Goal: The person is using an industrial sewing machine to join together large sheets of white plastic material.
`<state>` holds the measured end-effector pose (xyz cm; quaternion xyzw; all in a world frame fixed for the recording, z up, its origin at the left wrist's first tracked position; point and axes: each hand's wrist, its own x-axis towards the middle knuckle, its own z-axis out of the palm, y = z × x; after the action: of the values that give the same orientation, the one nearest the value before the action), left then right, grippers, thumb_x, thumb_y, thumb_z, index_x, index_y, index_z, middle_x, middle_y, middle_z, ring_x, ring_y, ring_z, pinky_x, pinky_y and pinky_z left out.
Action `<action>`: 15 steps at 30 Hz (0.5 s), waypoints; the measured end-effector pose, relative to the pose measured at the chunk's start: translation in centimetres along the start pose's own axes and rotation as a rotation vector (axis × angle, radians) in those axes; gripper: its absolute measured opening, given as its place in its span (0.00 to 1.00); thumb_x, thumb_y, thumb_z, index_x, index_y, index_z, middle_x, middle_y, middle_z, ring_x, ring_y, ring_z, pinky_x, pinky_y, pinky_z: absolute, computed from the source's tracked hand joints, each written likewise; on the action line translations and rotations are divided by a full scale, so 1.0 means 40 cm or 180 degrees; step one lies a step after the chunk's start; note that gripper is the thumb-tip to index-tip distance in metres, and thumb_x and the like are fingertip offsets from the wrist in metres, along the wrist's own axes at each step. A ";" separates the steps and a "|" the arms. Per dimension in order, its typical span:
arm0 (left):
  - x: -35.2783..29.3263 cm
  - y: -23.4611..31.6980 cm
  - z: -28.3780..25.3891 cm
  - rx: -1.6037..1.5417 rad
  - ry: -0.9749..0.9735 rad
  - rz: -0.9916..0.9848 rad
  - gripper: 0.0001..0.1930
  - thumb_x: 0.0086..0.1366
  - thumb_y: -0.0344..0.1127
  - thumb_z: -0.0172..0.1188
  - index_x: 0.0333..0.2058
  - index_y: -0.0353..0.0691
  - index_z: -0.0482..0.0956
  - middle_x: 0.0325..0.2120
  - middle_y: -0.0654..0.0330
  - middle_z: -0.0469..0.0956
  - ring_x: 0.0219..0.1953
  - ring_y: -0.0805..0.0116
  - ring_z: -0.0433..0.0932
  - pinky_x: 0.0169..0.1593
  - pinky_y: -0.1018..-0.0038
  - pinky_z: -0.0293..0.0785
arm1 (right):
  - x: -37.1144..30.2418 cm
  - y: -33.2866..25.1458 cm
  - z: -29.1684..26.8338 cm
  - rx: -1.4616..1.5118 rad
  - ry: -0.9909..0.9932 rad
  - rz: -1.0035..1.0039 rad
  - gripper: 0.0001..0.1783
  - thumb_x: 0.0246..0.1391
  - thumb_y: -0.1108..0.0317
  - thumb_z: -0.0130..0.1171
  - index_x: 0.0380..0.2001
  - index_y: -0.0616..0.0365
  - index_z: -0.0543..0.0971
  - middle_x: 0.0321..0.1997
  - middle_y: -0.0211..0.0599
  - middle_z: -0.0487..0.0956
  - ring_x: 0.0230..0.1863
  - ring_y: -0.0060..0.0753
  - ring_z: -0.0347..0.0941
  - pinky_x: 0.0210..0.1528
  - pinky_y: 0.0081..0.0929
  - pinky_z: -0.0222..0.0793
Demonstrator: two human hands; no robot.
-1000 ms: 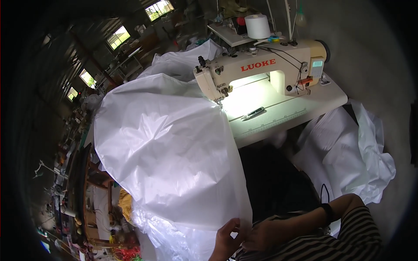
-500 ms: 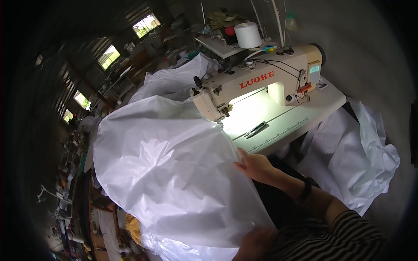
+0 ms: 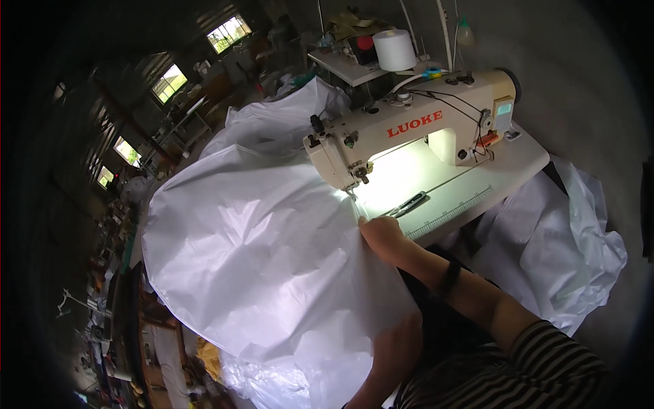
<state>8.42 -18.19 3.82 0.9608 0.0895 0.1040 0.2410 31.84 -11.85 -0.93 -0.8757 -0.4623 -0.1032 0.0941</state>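
Closer to the sewing machine point(image 3: 415, 121) than before, the right hand point(image 3: 383, 238) pinches the white sheet point(image 3: 272, 273) by its edge, best kept flat, while the left hand point(image 3: 398, 339) hides its fingers' grip.

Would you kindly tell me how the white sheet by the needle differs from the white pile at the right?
The white sheet spreads broad with shallow creases, while the white pile is bunched into deeper folds. The white sheet runs up to the sewing machine, with the right hand at its edge; the white pile sits past the table, with no hand on it. Both are white and look slightly shiny.
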 end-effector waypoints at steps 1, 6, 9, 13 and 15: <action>0.009 0.004 0.016 -0.0080 -0.0083 0.0037 0.06 0.61 0.32 0.55 0.38 0.43 0.73 0.23 0.54 0.76 0.23 0.52 0.80 0.25 0.60 0.76 | -0.017 -0.002 0.006 0.0073 -0.0103 -0.0036 0.22 0.55 0.71 0.57 0.54 0.66 0.73 0.23 0.34 0.82 0.26 0.37 0.82 0.24 0.32 0.75; -0.073 -0.035 0.063 -0.0965 -0.0186 0.0276 0.11 0.56 0.25 0.60 0.39 0.36 0.75 0.29 0.55 0.79 0.30 0.56 0.81 0.35 0.66 0.78 | -0.252 0.014 -0.035 0.0433 -0.0215 -0.0163 0.34 0.52 0.72 0.54 0.63 0.69 0.62 0.19 0.36 0.77 0.19 0.40 0.78 0.19 0.35 0.73; -0.191 -0.160 0.093 -0.0993 0.1168 -0.0710 0.24 0.50 0.26 0.69 0.48 0.34 0.74 0.42 0.51 0.80 0.40 0.53 0.81 0.45 0.65 0.78 | -0.394 0.027 -0.072 0.1012 -0.0173 -0.0114 0.35 0.52 0.73 0.55 0.64 0.67 0.61 0.20 0.39 0.77 0.19 0.41 0.77 0.19 0.35 0.73; -0.289 -0.368 0.273 0.0505 0.1878 -0.1924 0.26 0.52 0.40 0.73 0.44 0.30 0.76 0.43 0.41 0.78 0.48 0.41 0.75 0.52 0.52 0.71 | -0.478 0.023 -0.109 0.1312 -0.0487 -0.0009 0.36 0.51 0.75 0.55 0.65 0.65 0.61 0.22 0.41 0.76 0.20 0.41 0.77 0.20 0.35 0.73; -0.301 -0.455 0.379 -0.0272 -0.0267 -0.3107 0.21 0.59 0.38 0.66 0.45 0.29 0.78 0.39 0.42 0.80 0.45 0.43 0.77 0.50 0.55 0.72 | -0.491 0.016 -0.123 0.1414 -0.0438 -0.0047 0.36 0.50 0.75 0.55 0.65 0.66 0.61 0.22 0.40 0.76 0.20 0.40 0.77 0.20 0.34 0.73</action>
<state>-1.73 -11.81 -19.89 0.7993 0.5152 -0.0563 0.3042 21.06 -29.01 -1.51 -0.8350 -0.4853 0.0604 0.2520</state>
